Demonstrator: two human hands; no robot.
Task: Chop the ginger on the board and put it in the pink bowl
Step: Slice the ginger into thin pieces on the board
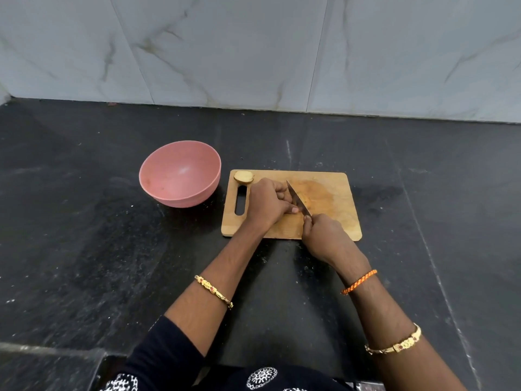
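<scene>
Ginger piece sits at the board's far left corner; your left hand curls on the board, right hand grips the knife, pink bowl just beside.

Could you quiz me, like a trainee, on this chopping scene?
1. True or false: the bowl already holds ginger.
2. Which hand grips the knife? A) left B) right
3. Fill in: a ginger piece lies at the board's far ___ corner, above the handle slot.

Key: 1 false, the bowl looks empty. 2 B, the right hand holds it while the left hand steadies something on the board. 3 left.
</scene>
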